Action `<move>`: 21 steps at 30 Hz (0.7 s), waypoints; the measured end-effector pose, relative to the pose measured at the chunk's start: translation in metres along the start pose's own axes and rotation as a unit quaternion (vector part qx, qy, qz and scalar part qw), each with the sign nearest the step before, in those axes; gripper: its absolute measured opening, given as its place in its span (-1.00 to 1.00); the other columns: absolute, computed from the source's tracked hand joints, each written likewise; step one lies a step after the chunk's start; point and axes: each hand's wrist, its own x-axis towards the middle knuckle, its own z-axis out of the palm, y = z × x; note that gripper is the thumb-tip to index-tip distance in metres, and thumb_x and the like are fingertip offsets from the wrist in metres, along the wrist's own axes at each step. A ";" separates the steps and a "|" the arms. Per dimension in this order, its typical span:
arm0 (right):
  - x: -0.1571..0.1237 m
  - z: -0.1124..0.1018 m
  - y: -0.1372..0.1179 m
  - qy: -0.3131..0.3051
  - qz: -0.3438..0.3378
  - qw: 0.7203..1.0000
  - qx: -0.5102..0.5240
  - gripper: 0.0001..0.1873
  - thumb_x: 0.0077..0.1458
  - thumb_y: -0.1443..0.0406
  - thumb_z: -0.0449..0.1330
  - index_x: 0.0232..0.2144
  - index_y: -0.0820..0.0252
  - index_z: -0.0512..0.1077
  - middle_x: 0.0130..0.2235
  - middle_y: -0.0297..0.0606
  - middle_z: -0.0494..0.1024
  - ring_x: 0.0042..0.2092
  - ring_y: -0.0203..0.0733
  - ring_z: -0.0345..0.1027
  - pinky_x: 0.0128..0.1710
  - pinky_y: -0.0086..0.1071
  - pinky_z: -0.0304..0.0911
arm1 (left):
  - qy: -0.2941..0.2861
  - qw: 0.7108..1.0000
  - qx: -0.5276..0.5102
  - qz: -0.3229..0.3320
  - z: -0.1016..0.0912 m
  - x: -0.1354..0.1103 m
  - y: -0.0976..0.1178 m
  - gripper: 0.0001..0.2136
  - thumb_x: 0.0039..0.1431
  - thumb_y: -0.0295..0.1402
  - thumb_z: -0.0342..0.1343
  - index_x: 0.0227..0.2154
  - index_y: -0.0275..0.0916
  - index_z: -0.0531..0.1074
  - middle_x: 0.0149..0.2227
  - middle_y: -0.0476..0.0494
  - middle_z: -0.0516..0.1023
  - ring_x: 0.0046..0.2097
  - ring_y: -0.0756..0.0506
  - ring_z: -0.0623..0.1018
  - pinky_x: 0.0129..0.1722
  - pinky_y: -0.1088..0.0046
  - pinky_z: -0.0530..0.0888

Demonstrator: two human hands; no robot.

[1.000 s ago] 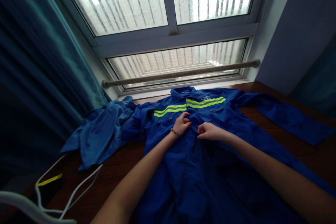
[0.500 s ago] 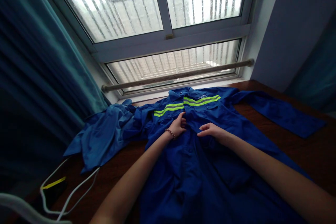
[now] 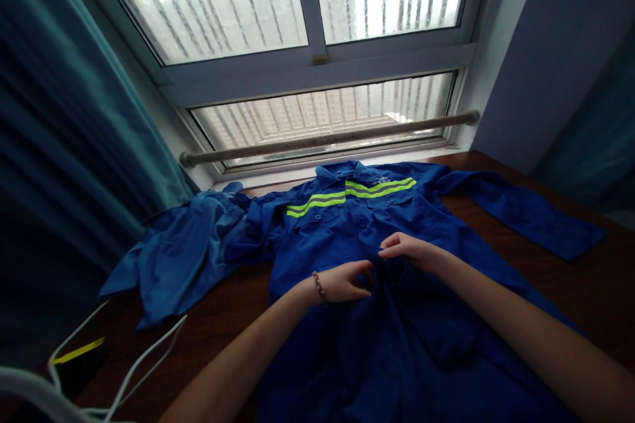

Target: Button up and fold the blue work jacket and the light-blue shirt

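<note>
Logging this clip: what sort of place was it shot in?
Probably a room in a home or dormitory, though I can't tell which: a barred window, a long blue-green curtain and a dark wooden surface with clothes on it.

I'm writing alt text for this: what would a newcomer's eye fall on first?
Probably the bright yellow-green stripes across the chest of the dark blue garment, spread on a wooden surface. Next, the bright window beyond it, with a rail across its lower pane. Then the left hand and right hand, close together at the garment's front.
</note>
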 end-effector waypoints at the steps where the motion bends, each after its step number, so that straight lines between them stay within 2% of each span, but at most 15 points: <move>1: 0.001 0.000 0.000 0.014 -0.007 1.000 -0.011 -0.76 -0.25 0.22 0.30 -0.62 0.32 0.40 -0.66 -0.42 0.34 -0.63 -0.48 0.13 -0.65 -0.57 -0.02 | -0.038 0.999 -0.028 -0.021 -0.002 -0.005 0.005 -0.62 -0.11 -0.39 0.14 -0.16 -0.26 0.25 -0.23 -0.11 0.41 -0.36 0.04 0.43 -0.44 0.59 0.35; 4: 0.003 -0.001 0.002 0.053 -0.017 0.998 -0.034 -0.74 -0.25 0.19 0.30 -0.57 0.33 0.46 -0.67 -0.40 0.34 -0.65 -0.49 0.09 -0.70 -0.56 -0.11 | -0.114 0.977 -0.148 -0.098 -0.003 -0.019 0.023 -0.47 -0.18 -0.31 0.22 -0.11 -0.19 0.15 -0.27 -0.07 0.40 -0.46 0.06 0.45 -0.54 0.58 0.34; 7: 0.006 -0.004 0.004 0.087 -0.008 0.996 -0.033 -0.70 -0.22 0.15 0.28 -0.56 0.33 0.47 -0.72 -0.42 0.29 -0.70 -0.50 0.02 -0.73 -0.54 -0.15 | -0.140 0.943 -0.281 -0.111 0.010 -0.021 0.035 -0.48 -0.15 -0.23 0.20 -0.15 -0.16 0.07 -0.36 -0.06 0.44 -0.52 0.01 0.48 -0.53 0.47 0.40; 9: 0.006 -0.005 0.004 0.096 -0.007 0.995 -0.016 -0.68 -0.21 0.13 0.27 -0.53 0.33 0.47 -0.71 -0.39 0.32 -0.69 -0.47 0.07 -0.72 -0.54 -0.09 | -0.084 0.939 -0.319 -0.095 0.023 -0.013 0.034 -0.54 -0.11 -0.16 0.15 -0.22 -0.19 0.06 -0.47 -0.05 0.46 -0.57 -0.02 0.48 -0.56 0.44 0.41; 12: 0.005 -0.005 0.002 0.080 -0.019 0.997 0.003 -0.66 -0.20 0.11 0.26 -0.52 0.33 0.47 -0.65 -0.34 0.37 -0.62 -0.42 0.18 -0.66 -0.55 0.03 | 0.083 0.944 -0.310 -0.075 0.038 0.005 0.020 -0.59 -0.13 -0.10 0.13 -0.35 -0.24 0.11 -0.62 0.02 0.41 -0.64 0.00 0.44 -0.67 0.54 0.36; 13: 0.004 -0.004 0.001 0.067 -0.023 0.997 0.005 -0.66 -0.20 0.11 0.26 -0.52 0.34 0.47 -0.64 -0.33 0.39 -0.60 -0.41 0.21 -0.63 -0.55 0.07 | 0.122 0.942 -0.305 -0.071 0.041 0.009 0.015 -0.60 -0.15 -0.10 0.14 -0.39 -0.26 0.14 -0.64 0.02 0.39 -0.65 0.01 0.43 -0.69 0.57 0.34; 15: 0.001 -0.001 -0.003 0.040 -0.030 0.999 0.003 -0.65 -0.21 0.11 0.26 -0.52 0.35 0.47 -0.61 -0.31 0.41 -0.55 -0.39 0.24 -0.58 -0.54 0.11 | 0.160 0.935 -0.309 -0.062 0.040 0.014 0.008 -0.62 -0.18 -0.11 0.16 -0.44 -0.28 0.19 -0.62 0.01 0.39 -0.64 0.02 0.43 -0.69 0.58 0.34; 17: -0.004 0.002 -0.007 0.020 -0.037 0.999 -0.005 -0.64 -0.23 0.12 0.27 -0.50 0.36 0.48 -0.57 -0.30 0.42 -0.53 -0.39 0.24 -0.54 -0.53 0.12 | 0.174 0.926 -0.330 -0.056 0.034 0.013 0.008 -0.63 -0.19 -0.13 0.18 -0.45 -0.29 0.22 -0.59 -0.02 0.42 -0.60 0.01 0.46 -0.65 0.55 0.38; 21: -0.013 0.010 -0.015 0.044 -0.061 0.995 -0.061 -0.66 -0.24 0.14 0.28 -0.45 0.34 0.49 -0.55 -0.34 0.41 -0.56 -0.44 0.14 -0.58 -0.52 0.01 | 0.218 0.906 -0.360 -0.046 0.021 0.004 0.018 -0.64 -0.21 -0.16 0.20 -0.45 -0.30 0.24 -0.59 -0.05 0.45 -0.57 -0.03 0.48 -0.59 0.47 0.42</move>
